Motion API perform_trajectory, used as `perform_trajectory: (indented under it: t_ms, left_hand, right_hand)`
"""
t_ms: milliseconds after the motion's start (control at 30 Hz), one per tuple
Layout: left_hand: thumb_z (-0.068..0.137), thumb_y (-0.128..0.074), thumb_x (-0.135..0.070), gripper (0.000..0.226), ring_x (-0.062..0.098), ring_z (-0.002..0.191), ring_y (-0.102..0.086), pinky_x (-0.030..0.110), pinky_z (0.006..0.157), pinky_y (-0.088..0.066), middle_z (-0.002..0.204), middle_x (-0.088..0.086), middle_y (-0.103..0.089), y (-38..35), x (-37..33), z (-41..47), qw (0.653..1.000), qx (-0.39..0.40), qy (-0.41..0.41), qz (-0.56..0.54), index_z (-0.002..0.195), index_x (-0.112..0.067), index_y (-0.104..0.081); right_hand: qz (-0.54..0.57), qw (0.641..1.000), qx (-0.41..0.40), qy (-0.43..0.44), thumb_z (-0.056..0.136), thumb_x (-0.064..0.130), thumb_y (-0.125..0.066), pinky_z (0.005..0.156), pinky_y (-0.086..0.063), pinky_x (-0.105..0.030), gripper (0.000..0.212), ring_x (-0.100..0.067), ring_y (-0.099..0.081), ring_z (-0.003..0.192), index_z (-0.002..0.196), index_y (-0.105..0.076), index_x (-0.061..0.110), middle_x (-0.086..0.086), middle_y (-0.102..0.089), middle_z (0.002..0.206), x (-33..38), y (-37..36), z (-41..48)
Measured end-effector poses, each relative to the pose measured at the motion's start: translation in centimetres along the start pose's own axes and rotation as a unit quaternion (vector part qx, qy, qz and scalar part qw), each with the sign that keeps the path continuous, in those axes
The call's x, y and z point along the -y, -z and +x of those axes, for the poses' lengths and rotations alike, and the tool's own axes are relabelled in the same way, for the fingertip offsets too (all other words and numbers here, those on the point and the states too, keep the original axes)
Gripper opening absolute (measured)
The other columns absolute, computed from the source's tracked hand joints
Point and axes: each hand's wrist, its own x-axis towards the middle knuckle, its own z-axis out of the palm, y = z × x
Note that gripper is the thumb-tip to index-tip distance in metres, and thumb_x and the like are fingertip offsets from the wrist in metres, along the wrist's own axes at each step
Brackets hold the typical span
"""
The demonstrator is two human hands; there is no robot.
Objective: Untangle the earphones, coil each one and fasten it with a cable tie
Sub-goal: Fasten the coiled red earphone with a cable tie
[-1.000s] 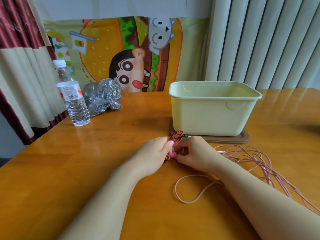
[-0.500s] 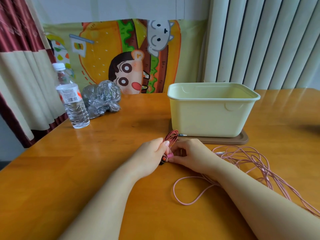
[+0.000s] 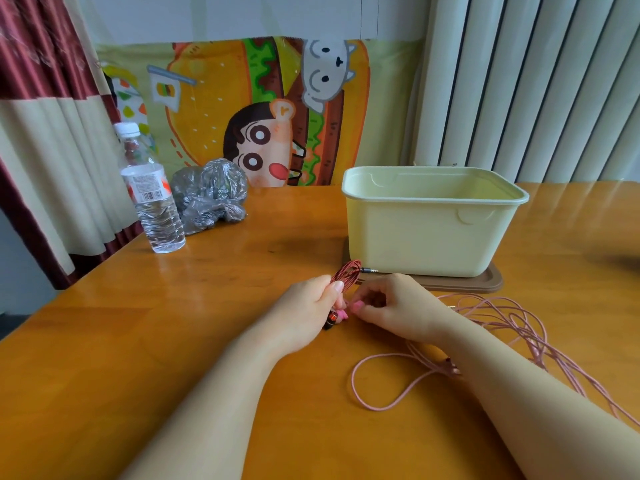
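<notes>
A coiled red braided earphone (image 3: 347, 274) stands up between my two hands at the table's middle, its metal jack plug (image 3: 369, 270) poking right toward the tub. My left hand (image 3: 311, 311) pinches the coil at its lower part, and a red and black earbud (image 3: 331, 319) hangs below the thumb. My right hand (image 3: 391, 308) touches the same coil, its fingertips on a small pink piece (image 3: 356, 307) beside the earbud; what that piece is I cannot tell. A loose pink earphone cable (image 3: 498, 327) lies tangled on the table under and right of my right forearm.
A pale yellow plastic tub (image 3: 429, 233) stands on a brown lid (image 3: 485, 284) just behind my hands. A water bottle (image 3: 152, 202) and a crumpled plastic bag (image 3: 209, 199) sit at the back left. A cartoon cloth hangs behind the wooden table (image 3: 138, 341).
My hands have stayed together on the red coil. The left hand has slid lower, so the earbud now shows beneath it, and the right fingers have opened a little.
</notes>
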Motion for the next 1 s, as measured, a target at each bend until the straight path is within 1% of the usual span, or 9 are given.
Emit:
perform_trajectory:
  t_ms: [167,267,333,467,567,700,800,867,1000]
  left_hand:
    - [0.103,-0.028,-0.036,0.041,0.016,0.091,-0.065,0.034,0.086,-0.050,0.089,0.002,-0.070,0.3,0.1,0.1,0.998,-0.016,0.025,-0.053,0.081,-0.020,-0.059]
    - [0.103,-0.026,-0.033,0.044,0.015,0.084,-0.062,0.023,0.068,-0.046,0.086,0.004,-0.067,0.9,-0.2,0.2,0.991,-0.093,0.044,-0.090,0.083,-0.015,-0.061]
    - [0.103,-0.027,-0.031,0.046,0.018,0.090,-0.061,0.026,0.078,-0.047,0.088,0.004,-0.066,1.2,-0.2,0.4,0.979,-0.142,0.036,-0.145,0.077,-0.016,-0.062]
    - [0.102,-0.032,-0.037,0.054,0.026,0.102,-0.062,0.050,0.099,-0.045,0.079,-0.005,-0.063,0.9,-0.7,0.5,0.953,-0.157,0.003,-0.259,0.057,-0.029,-0.061]
    - [0.097,-0.032,-0.045,0.050,0.023,0.102,-0.060,0.052,0.099,-0.045,0.079,-0.008,-0.063,0.5,-1.5,0.2,0.950,-0.155,-0.030,-0.271,0.059,-0.035,-0.062]
    - [0.102,-0.032,-0.035,0.046,0.023,0.102,-0.062,0.051,0.097,-0.047,0.091,-0.003,-0.067,0.6,-2.0,-0.2,0.944,-0.160,-0.046,-0.283,0.066,-0.032,-0.060]
    - [0.102,-0.030,-0.034,0.039,0.021,0.103,-0.061,0.047,0.090,-0.052,0.095,-0.006,-0.065,0.5,-2.8,-0.8,0.951,-0.139,-0.072,-0.268,0.073,-0.025,-0.054]
    - [0.102,-0.030,-0.035,0.041,0.023,0.101,-0.062,0.047,0.081,-0.057,0.097,-0.006,-0.065,0.4,-3.0,-1.2,0.954,-0.126,-0.085,-0.260,0.070,-0.031,-0.055]
    - [0.099,-0.029,-0.047,0.042,0.028,0.100,-0.062,0.050,0.083,-0.055,0.103,-0.004,-0.065,0.3,-3.0,-1.5,0.962,-0.102,-0.101,-0.233,0.067,-0.040,-0.057]
  right_hand:
    - [0.219,0.953,-0.184,-0.101,0.093,0.022,-0.057,0.076,-0.055,-0.039,0.010,-0.020,-0.066,0.071,0.089,-0.066,0.023,-0.006,-0.072,0.081,-0.8,0.6,-0.2]
    - [0.282,0.918,-0.268,-0.082,0.094,0.019,-0.055,0.073,-0.058,-0.029,0.013,-0.007,-0.064,0.067,0.102,-0.066,0.017,-0.001,-0.071,0.085,0.1,1.0,-0.2]
    - [0.293,0.919,-0.260,-0.050,0.094,0.017,-0.057,0.069,-0.055,-0.020,0.015,0.000,-0.062,0.065,0.106,-0.065,0.020,0.002,-0.070,0.085,1.1,1.0,-0.3]
    - [0.276,0.945,-0.174,-0.024,0.090,0.016,-0.063,0.068,-0.052,-0.018,0.012,-0.002,-0.063,0.064,0.100,-0.069,0.018,0.001,-0.071,0.078,3.0,0.4,-0.3]
    - [0.269,0.950,-0.160,-0.017,0.088,0.017,-0.065,0.068,-0.054,-0.020,0.011,-0.004,-0.064,0.065,0.099,-0.069,0.017,0.002,-0.072,0.079,3.8,0.6,-0.6]
    - [0.242,0.955,-0.168,0.012,0.086,0.014,-0.067,0.067,-0.049,-0.013,0.010,0.001,-0.064,0.069,0.095,-0.069,0.018,0.008,-0.071,0.078,4.6,1.0,-1.6]
    - [0.216,0.954,-0.208,0.003,0.081,0.016,-0.073,0.070,-0.054,-0.023,0.012,-0.008,-0.066,0.073,0.092,-0.070,0.018,0.003,-0.071,0.080,4.5,0.7,-1.9]
    - [0.208,0.949,-0.235,0.002,0.078,0.016,-0.076,0.070,-0.055,-0.027,0.014,-0.011,-0.065,0.073,0.091,-0.070,0.016,0.001,-0.070,0.078,4.3,0.7,-2.0]
    - [0.183,0.950,-0.252,0.012,0.075,0.016,-0.079,0.064,-0.052,-0.020,0.020,-0.008,-0.062,0.068,0.089,-0.065,0.015,0.001,-0.067,0.076,4.1,0.7,-2.1]
